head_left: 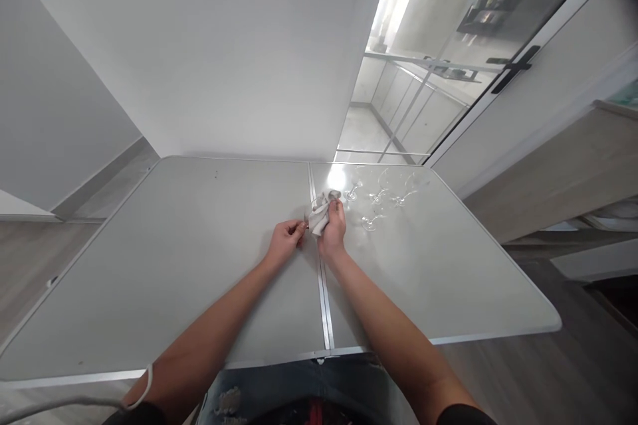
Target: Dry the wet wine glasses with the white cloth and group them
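Observation:
Over the seam of a folding table, my left hand (285, 239) is closed, its thumb and fingertips pinching the foot end of a clear stemmed glass (306, 217). My right hand (335, 229) is closed round a white cloth (319, 219), which is bunched against the glass and hides much of it. Just right of my right hand, several clear stemmed glasses (369, 222) stand in a loose group on the table. Their outlines are faint against the pale top.
The light grey folding table (189, 265) has a metal seam (323, 305) down its middle. A white wall (239, 66) rises behind it. At the right back is a glass-paned door with a black handle (516, 68). A pale cable (74, 402) crosses at lower left.

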Tool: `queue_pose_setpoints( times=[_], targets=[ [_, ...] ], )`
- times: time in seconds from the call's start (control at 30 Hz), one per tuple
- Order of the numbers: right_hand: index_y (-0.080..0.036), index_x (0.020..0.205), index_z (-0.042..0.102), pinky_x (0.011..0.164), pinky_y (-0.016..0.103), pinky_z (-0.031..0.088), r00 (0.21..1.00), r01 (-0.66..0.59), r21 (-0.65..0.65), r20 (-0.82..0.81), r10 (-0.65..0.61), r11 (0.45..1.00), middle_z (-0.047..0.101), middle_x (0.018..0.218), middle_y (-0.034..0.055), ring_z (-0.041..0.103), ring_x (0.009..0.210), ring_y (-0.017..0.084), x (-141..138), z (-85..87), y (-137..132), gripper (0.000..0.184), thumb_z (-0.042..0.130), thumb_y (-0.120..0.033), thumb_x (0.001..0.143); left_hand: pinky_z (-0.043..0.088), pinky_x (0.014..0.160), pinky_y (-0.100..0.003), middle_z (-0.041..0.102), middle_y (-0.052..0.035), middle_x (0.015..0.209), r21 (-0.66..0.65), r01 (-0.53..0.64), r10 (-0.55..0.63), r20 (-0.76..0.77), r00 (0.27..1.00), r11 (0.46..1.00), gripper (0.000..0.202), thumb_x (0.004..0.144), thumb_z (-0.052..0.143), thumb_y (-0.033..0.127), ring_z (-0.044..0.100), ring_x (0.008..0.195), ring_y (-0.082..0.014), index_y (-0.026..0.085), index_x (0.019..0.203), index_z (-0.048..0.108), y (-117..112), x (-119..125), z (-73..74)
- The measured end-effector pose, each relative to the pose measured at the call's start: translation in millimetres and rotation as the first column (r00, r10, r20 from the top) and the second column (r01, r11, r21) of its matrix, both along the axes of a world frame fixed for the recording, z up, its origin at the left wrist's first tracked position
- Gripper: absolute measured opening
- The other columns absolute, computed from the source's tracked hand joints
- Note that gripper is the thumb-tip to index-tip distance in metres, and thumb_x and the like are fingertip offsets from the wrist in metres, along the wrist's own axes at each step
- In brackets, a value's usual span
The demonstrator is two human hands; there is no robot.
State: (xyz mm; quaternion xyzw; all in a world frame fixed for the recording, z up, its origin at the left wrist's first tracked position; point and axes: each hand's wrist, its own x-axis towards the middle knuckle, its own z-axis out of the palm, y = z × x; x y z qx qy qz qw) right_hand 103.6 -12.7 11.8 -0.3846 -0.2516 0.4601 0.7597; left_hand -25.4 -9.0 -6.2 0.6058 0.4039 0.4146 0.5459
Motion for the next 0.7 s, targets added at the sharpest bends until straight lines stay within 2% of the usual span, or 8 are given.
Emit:
queue_pose_setpoints(
  times=[0.1,0.2,0.27,0.37,0.43,0.53,0.63,0.7],
  targets=[
    [-0.028,0.099,0.06,0.075,0.033,0.058,0.992,-0.013,0.017,-0.124,0.015,1.0,0.067,0.086,0.0005,0.066,0.08,0.017,6.6,-3.2,3.7,0.027,0.059,-0.054,0.09,0.039,0.054,-0.023,0.054,0.0011,0.058,-0.017,0.001,0.0,0.036,0.999,1.0,0.043,0.087,0.061,0.055,0.051,0.054,-0.0116,0.015,0.073,0.063,0.1,2.4,-0.7],
    [-0.027,0.096,0.063,0.078,0.038,0.059,0.977,-0.093,-0.003,-0.195,0.091,0.996,0.069,0.088,0.0021,0.067,0.085,0.02,7.6,-6.1,4.1,0.029,0.061,-0.055,0.088,0.04,0.058,-0.022,0.059,-0.0004,0.065,0.006,-0.044,0.043,0.095,0.995,0.999,0.039,0.09,0.059,0.051,0.054,0.06,-0.012,0.015,0.075,0.064,0.7,4.4,-0.5],
    [-0.028,0.105,0.065,0.081,0.037,0.057,0.98,-0.164,-0.021,-0.121,0.161,0.986,0.069,0.093,0.0019,0.067,0.089,0.02,2.3,-6.1,1.7,0.033,0.062,-0.056,0.088,0.041,0.06,-0.022,0.062,-0.0008,0.068,0.022,-0.072,0.069,0.097,0.993,0.997,0.034,0.088,0.061,0.046,0.053,0.063,-0.0125,0.015,0.073,0.065,1.4,4.5,-1.4],
    [-0.03,0.121,0.062,0.09,0.033,0.052,0.953,-0.236,-0.025,0.191,0.236,0.972,0.068,0.105,0.0014,0.063,0.098,0.018,-3.7,-0.8,-2.8,0.037,0.062,-0.053,0.092,0.038,0.06,-0.023,0.059,0.0003,0.061,0.065,-0.115,0.115,0.007,0.993,0.991,0.026,0.081,0.064,0.033,0.048,0.061,-0.0128,0.014,0.063,0.064,2.2,1.0,-3.7],
    [-0.028,0.119,0.064,0.091,0.031,0.05,0.862,-0.282,-0.017,0.434,0.261,0.959,0.066,0.103,0.0022,0.061,0.098,0.019,-0.2,5.4,-4.4,0.033,0.058,-0.05,0.095,0.036,0.059,-0.023,0.057,0.0002,0.058,0.138,-0.155,0.165,-0.062,0.984,0.978,0.02,0.076,0.065,0.024,0.046,0.06,-0.0131,0.015,0.058,0.063,2.1,-3.5,-3.4],
    [-0.024,0.11,0.065,0.086,0.032,0.048,0.652,-0.37,-0.043,0.7,0.292,0.928,0.064,0.095,0.0026,0.058,0.09,0.019,12.9,13.2,-4.1,0.025,0.054,-0.042,0.097,0.036,0.059,-0.023,0.06,-0.001,0.061,0.277,-0.184,0.223,-0.115,0.968,0.943,0.015,0.076,0.062,0.018,0.048,0.06,-0.0135,0.015,0.062,0.067,1.9,-10.2,0.7],
    [-0.023,0.104,0.062,0.082,0.033,0.046,0.477,-0.412,-0.106,0.821,0.314,0.905,0.061,0.091,0.0014,0.055,0.083,0.019,21.7,13.5,-3.2,0.016,0.057,-0.03,0.091,0.037,0.061,-0.024,0.062,-0.0015,0.065,0.342,-0.147,0.204,-0.136,0.97,0.928,0.017,0.082,0.059,0.021,0.049,0.062,-0.0137,0.015,0.071,0.071,2.9,-14.1,4.0],
    [-0.022,0.097,0.06,0.082,0.034,0.046,0.41,-0.397,-0.117,0.865,0.29,0.91,0.058,0.089,0.0016,0.053,0.082,0.02,22.0,10.7,-2.7,0.012,0.056,-0.023,0.086,0.038,0.062,-0.024,0.063,-0.0013,0.068,0.359,-0.083,0.142,-0.141,0.98,0.93,0.017,0.083,0.06,0.022,0.051,0.064,-0.0142,0.014,0.072,0.07,4.3,-15.2,3.4]
  ],
)
